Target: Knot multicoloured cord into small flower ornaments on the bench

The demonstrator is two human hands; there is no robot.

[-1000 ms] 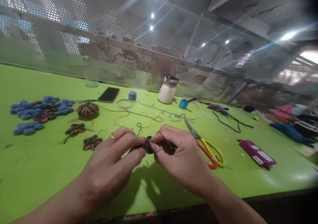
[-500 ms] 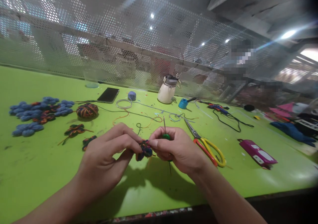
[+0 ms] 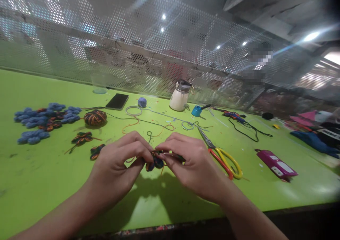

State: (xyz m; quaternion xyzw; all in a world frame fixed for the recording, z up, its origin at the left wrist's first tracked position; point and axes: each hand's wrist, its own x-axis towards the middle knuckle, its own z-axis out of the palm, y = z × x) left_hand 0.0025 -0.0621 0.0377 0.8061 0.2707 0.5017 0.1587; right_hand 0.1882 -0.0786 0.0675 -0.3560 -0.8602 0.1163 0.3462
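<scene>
A small multicoloured crochet flower is pinched between the thumb and fingers of my left hand, above the table. My right hand is closed on a crochet hook with a green grip, mostly covered by the fingers. The hook lies roughly sideways, its tip end at the top of the flower, where both hands' fingertips nearly meet. Whether the tip is through a stitch I cannot tell. Close by my left hand, two more multicoloured flowers, one small and one with loose tails, lie on the table.
Scissors lie just right of my right hand, a purple case farther right. At left are joined blue flowers and a variegated yarn ball. Behind stand a phone, a jug and a perforated screen.
My right hand has turned, swinging the hook from nearly upright to lying sideways with its tip at the flower. My left hand keeps its pinch on the flower. The view has shifted slightly.
</scene>
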